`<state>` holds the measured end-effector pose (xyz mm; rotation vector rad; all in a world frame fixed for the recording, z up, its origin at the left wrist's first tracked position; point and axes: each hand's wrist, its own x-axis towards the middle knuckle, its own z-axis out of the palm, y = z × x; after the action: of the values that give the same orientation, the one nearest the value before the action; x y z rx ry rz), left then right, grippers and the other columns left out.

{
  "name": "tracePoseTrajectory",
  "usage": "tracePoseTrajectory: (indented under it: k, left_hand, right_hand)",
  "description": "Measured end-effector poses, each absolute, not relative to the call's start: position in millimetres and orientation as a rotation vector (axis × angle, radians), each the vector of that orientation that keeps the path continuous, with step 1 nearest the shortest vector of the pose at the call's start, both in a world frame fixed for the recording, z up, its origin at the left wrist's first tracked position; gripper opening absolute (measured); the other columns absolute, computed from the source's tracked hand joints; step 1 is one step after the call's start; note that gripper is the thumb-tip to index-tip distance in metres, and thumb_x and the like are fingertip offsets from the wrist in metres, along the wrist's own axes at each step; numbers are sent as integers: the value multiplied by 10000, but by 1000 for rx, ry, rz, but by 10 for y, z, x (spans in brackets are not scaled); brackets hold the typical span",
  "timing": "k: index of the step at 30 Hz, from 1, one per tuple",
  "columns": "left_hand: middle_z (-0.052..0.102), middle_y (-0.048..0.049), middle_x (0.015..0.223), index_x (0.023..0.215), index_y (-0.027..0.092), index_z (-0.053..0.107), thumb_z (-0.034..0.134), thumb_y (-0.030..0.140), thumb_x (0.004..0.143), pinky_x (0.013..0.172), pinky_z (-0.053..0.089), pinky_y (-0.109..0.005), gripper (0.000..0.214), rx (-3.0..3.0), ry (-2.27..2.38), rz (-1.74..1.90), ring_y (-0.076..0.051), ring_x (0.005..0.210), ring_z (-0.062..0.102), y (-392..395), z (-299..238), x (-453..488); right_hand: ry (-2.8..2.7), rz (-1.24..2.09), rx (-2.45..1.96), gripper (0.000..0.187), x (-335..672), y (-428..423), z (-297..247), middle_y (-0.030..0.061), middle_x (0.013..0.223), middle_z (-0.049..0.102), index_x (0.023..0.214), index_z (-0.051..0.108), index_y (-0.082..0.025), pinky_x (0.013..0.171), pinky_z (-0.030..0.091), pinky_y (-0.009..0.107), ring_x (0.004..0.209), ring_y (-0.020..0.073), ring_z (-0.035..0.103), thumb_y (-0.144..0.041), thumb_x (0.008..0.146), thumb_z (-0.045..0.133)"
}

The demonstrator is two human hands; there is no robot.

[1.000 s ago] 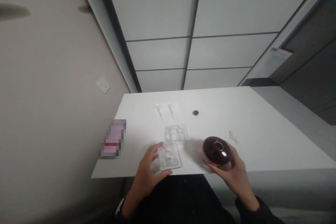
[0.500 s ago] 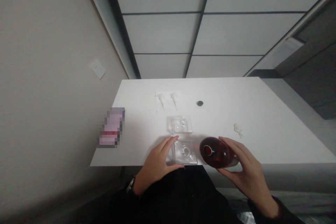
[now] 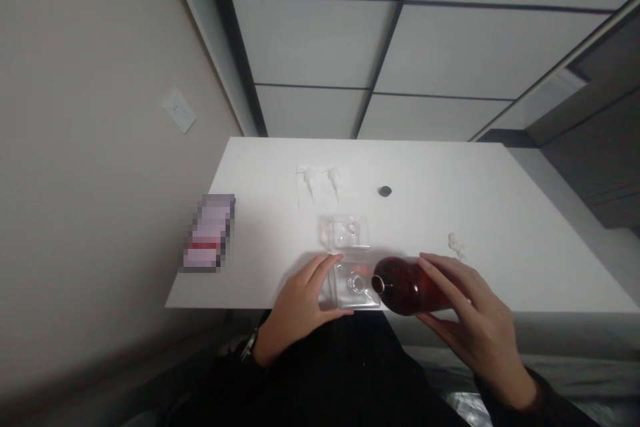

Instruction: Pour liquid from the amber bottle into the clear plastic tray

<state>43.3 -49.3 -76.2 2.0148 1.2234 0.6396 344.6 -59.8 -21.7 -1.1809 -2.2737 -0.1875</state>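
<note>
Two hands at the bench [image 3: 500, 213] edge — right hand [image 3: 475, 320] clasps a glossy, likely slippery, breakable dark red bottle [image 3: 407, 285] around its body, left hand [image 3: 300, 303] pinches a light, thin clear tray [image 3: 353, 285].

We find no text, label, brand or number that can be read here. The pink-and-red item [image 3: 209, 241] at the table's [image 3: 500, 213] left edge is pixelated, and the dark red bottle [image 3: 407, 285] shows no legible print.

two bare hands: left hand [image 3: 300, 303] with a dark wristband behind the fingers; right hand [image 3: 480, 327] with a dark sleeve cuff.
</note>
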Motion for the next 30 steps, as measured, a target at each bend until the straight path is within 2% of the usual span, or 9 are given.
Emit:
tracePoseTrajectory:
  k: [8,30]
  left_hand:
    - [588,-161,1537,1586,262,421,867,565,829,1167,523,-558,930,2046,1231,663,-354,1401,599,-504,-781,444]
    - [603,-147,1526,1585,268,429,891,500,830,1146,550,-529,915,2034,1218,684,-342,1389,617,-488,-715,464]
  right_hand:
    - [-2316,-270,-1159,831,3461,-574,-165,210,1272,710,1677,360,-236,918,628,606,1099,390,708,-132,943,736]
    - [-2338,-410,-1185,859,3464,-575,-129,197,1325,720,1680,347,-246,1003,617,577,1144,360,724,-109,935,752]
